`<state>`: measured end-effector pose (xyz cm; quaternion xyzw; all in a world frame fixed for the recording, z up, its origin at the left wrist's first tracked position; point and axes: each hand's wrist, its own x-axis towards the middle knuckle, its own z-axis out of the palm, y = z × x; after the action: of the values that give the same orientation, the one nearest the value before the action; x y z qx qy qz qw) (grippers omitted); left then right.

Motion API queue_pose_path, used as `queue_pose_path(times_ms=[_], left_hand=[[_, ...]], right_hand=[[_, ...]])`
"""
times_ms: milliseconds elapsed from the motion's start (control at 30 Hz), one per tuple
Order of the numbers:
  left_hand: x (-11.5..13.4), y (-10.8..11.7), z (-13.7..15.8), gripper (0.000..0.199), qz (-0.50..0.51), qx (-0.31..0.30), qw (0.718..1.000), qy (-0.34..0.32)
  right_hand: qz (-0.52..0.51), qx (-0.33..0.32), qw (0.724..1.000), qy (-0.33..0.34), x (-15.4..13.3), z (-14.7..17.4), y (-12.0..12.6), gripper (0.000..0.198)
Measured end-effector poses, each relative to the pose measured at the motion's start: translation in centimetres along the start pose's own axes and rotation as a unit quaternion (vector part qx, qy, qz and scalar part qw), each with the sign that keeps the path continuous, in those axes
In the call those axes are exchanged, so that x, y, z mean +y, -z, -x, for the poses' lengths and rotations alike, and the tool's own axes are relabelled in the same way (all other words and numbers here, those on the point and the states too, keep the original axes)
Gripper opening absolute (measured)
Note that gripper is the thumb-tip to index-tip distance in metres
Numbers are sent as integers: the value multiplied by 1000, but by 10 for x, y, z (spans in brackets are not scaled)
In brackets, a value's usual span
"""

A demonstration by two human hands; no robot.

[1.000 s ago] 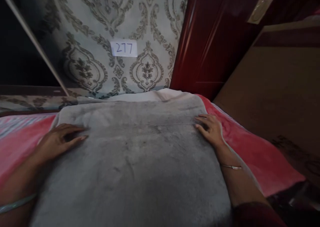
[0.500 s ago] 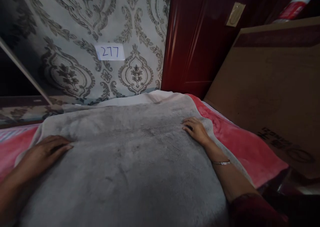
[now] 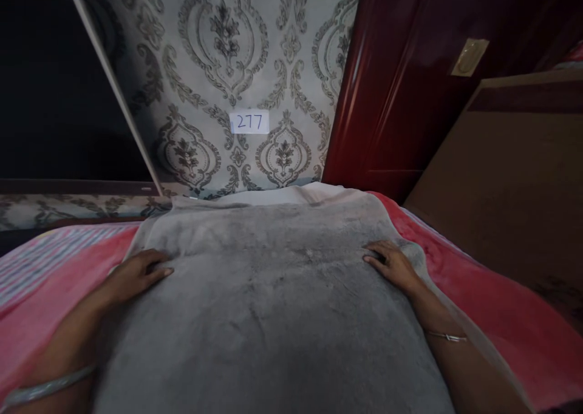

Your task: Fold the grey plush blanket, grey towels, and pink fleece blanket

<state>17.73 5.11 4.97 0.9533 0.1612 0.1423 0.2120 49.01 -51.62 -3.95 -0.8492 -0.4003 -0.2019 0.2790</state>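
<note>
Mostly just view shift: left hand (image 3: 133, 275) (8 o'clock), right hand (image 3: 394, 264) (4 o'clock) stay half-curled on grey blanket (image 3: 273, 317), can't tell if gripping; fabric layout unchanged.

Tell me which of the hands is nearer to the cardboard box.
Right. The right hand lies on the side of the grey blanket toward the cardboard box; the left hand is on the opposite side, farther away.

Gray plush blanket (image 3: 273, 317), spread flat, faintly creased
</note>
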Motion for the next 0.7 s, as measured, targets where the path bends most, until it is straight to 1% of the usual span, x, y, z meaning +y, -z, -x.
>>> queue_pose_path(times_ms=[167,267,367,433,533,633,700], left_hand=[[-10,-1,1,47,18,12,999,-26],[-7,-5,1,42,29,12,999,-29],[-1,-3,6,36,32,24,999,-18],[4,3,13,35,24,59,998,-25],[12,21,32,35,-9,117,991,-58],[24,44,58,34,-74,151,982,-87],[37,61,77,34,-133,172,973,-83]], right_hand=[[21,11,1000,2,5,4,-10,45],[38,32,999,-1,-4,5,-13,50],[45,69,997,-13,-21,7,-7,53],[44,96,994,-21,-32,11,2,51],[47,125,991,-20,-46,21,22,47],[59,136,989,-25,-59,36,51,48],[78,148,985,-39,-69,45,74,49]])
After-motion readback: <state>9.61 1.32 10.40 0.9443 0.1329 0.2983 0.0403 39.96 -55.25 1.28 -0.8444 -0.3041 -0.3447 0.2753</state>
